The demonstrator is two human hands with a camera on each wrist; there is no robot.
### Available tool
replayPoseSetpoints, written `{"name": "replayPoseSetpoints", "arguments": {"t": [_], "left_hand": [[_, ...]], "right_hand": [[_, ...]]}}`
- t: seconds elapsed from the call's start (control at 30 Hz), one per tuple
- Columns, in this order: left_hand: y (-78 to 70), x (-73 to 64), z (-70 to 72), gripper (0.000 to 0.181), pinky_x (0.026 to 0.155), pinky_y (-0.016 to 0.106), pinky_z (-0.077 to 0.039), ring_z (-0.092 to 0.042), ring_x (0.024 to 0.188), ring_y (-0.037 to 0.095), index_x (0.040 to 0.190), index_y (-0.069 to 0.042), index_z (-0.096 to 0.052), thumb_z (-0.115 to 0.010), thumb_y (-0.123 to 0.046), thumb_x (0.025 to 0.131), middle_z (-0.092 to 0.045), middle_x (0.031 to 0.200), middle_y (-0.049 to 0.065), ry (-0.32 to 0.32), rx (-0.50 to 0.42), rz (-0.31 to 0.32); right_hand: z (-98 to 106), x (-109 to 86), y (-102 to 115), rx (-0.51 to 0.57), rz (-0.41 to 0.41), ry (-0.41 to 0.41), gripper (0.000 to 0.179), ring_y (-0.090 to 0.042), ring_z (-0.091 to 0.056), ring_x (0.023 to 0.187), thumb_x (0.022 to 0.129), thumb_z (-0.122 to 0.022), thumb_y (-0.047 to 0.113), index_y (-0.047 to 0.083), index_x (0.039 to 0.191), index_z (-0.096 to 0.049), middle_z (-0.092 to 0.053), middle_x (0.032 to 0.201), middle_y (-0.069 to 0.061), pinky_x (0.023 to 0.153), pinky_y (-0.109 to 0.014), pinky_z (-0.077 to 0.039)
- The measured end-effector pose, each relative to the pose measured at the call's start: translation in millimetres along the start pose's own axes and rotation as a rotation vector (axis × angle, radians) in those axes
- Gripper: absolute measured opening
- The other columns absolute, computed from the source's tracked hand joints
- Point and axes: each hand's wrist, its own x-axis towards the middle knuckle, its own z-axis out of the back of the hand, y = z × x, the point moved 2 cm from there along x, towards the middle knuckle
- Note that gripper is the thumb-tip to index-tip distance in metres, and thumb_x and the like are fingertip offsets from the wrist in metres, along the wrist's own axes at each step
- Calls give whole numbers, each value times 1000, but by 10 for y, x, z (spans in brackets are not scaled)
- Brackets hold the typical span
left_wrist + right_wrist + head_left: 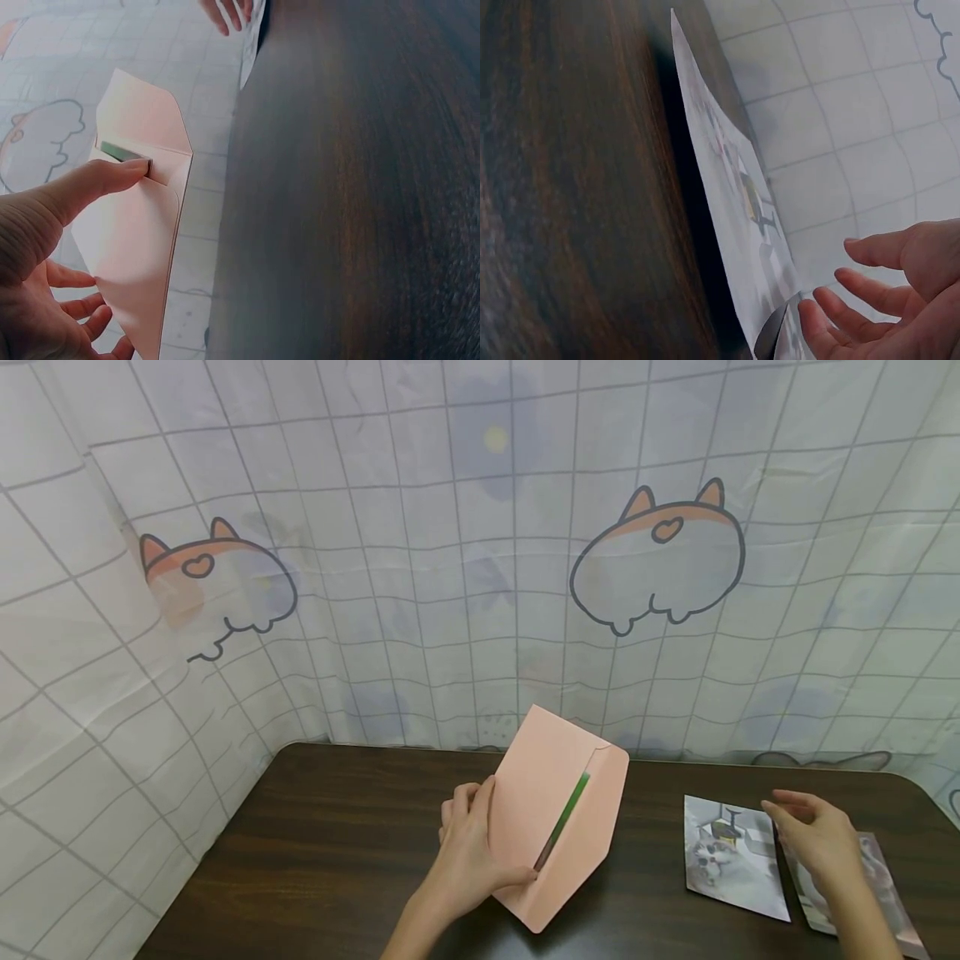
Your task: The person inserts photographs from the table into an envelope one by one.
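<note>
Clearly, the left hand (468, 852) is gripping a pink envelope (540, 777), its thumb (124, 172) pressing at the mouth, where a green-edged insert (568, 814) is showing. The envelope is slanting above the desk's (337, 843) middle, toward the far edge. The right hand (819, 839) is gripping nothing, loosely bent fingers (874, 291) hanging by the inner card (731, 864) and outer card (881, 877), near the desk's right edge. Perhaps a lifting thumb would be letting the insert slip out, or a brushing forearm (864, 914) nudging the outer card. No brand, label or legible writing is showing.
</note>
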Motion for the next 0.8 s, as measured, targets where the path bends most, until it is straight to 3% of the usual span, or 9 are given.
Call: {"name": "replayPoseSetpoints", "arguments": {"t": [0.37, 0.53, 0.67, 0.8], "left_hand": [[15, -8, -7, 121, 92, 57, -38, -37, 124, 37, 158, -3, -41, -104, -28, 58, -43, 140, 16, 3, 1, 9], [6, -6, 0, 122, 94, 58, -38, -37, 125, 37, 159, -3, -40, -104, -28, 58, -43, 140, 17, 4, 1, 11], [8, -7, -2, 121, 94, 59, -39, -37, 125, 38, 158, -2, -40, -104, -28, 59, -43, 140, 17, 9, 1, 10], [2, -8, 1, 122, 93, 58, -39, -37, 126, 38, 159, -2, -40, -104, -28, 59, -43, 140, 17, 9, 2, 6]], "right_hand": [[-15, 43, -111, -28, -33, 98, 58, -29, -77, 82, 110, -54, 27, -19, 145, -44, -61, 126, -41, 66, -31, -58], [-19, 59, -147, -48, -17, 130, 60, -24, -75, 81, 110, -55, 29, -18, 145, -45, -67, 114, -33, 69, -36, -58], [-36, 61, -156, -88, -5, 129, 61, -15, -66, 79, 109, -55, 32, -17, 144, -47, -67, 109, -26, 67, -33, -51], [-48, 54, -161, -102, 0, 106, 59, -18, -58, 82, 108, -57, 31, -16, 142, -49, -66, 105, -22, 68, -34, -46]]}}
